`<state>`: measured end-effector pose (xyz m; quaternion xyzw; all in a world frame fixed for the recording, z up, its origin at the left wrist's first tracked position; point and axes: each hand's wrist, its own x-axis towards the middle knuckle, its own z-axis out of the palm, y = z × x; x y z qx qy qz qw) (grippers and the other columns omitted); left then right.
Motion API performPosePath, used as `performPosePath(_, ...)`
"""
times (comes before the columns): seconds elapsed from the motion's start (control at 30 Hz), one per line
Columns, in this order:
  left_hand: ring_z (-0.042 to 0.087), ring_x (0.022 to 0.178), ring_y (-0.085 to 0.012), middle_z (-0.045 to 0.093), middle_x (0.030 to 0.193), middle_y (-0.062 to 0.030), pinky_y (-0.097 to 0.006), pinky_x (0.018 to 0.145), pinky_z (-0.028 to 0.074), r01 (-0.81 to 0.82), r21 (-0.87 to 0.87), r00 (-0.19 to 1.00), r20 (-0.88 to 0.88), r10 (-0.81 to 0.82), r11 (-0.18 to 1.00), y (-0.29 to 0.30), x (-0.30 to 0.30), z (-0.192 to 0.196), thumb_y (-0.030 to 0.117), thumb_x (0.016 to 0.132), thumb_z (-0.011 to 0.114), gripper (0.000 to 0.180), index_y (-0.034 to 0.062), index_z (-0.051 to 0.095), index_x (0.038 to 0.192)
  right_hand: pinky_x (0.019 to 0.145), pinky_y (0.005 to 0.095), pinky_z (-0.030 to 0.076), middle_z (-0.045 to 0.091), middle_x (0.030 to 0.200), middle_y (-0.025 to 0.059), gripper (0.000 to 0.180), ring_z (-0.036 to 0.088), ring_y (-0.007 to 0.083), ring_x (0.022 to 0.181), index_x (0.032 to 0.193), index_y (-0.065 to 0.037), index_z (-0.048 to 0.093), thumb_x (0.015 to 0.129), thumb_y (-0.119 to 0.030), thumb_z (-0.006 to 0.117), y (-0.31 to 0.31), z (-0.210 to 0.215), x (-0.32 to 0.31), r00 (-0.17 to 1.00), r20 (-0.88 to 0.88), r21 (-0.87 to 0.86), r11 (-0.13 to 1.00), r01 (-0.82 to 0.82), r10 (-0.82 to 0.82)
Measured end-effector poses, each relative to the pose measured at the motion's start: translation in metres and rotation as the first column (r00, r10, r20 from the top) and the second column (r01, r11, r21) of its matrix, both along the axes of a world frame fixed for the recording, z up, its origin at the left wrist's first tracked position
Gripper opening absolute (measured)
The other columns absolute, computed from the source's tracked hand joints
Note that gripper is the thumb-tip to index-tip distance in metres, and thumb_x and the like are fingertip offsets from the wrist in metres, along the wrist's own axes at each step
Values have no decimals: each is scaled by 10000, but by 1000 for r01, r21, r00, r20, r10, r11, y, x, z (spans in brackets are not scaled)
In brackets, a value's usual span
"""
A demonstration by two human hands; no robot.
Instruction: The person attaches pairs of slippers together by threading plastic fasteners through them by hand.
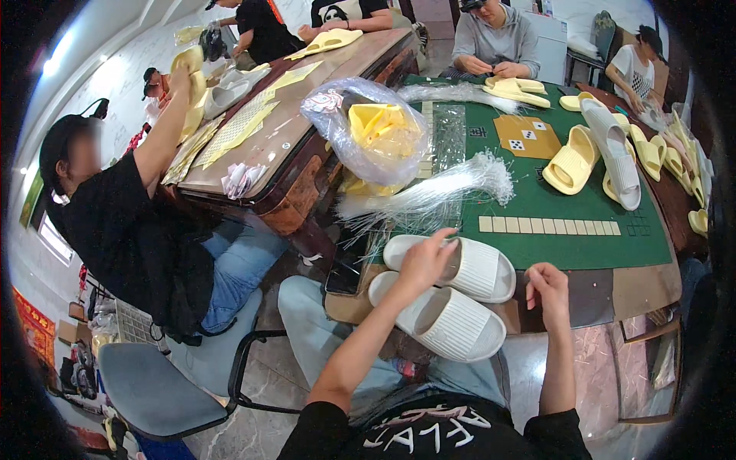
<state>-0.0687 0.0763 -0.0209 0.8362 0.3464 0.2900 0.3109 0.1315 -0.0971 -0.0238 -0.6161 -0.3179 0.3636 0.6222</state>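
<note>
A pair of white ribbed slide slippers lies at the table's near edge, in front of me. My left hand point(426, 262) is over the farther slipper point(484, 270), its fingers apart and pointing away from me. The nearer slipper point(462, 323) lies beside it, partly over the edge and partly behind my left forearm. Just right of the pair, my right hand point(547, 293) is raised with curled fingers; anything in them is too small to make out. Beyond my left hand lies a bundle of thin clear plastic tag fasteners point(452, 188).
A clear bag with yellow pieces point(376, 134) stands left of the fasteners. Yellow slippers point(571, 159) and a white slipper point(613, 149) lie on the green table point(552, 249). A phone point(346, 270) is at the near left edge. Several people sit around; an empty chair point(161, 387) stands left.
</note>
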Motion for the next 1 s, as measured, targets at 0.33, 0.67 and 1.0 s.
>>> performPosePath(0.33,538,618,-80,605,679,-46,-239,587,444,107,-442,988,-52,-144,891,-23,-104,46,101,822,595,241,24,650,1044,412,200,391,578,640,44,164,497,91,461,905,19,628,902,-118,537,-25,-4,7,933,-329,88,989,-120,143)
performPosePath(0.67,559,724,-313,620,748,-127,-395,661,439,-7,281,917,-382,118,960,-52,-136,28,121,738,646,97,25,662,744,421,201,411,601,658,55,167,520,99,473,869,15,644,878,-138,578,-29,-2,-3,933,-323,91,986,-138,160)
performPosePath(1.0,645,644,-164,634,737,-107,-242,600,537,-49,-623,847,387,363,780,-52,-105,32,-3,848,567,50,-46,592,850,481,206,456,631,690,62,159,567,98,529,892,9,662,873,-128,584,-35,-11,-8,911,-332,91,970,-227,244)
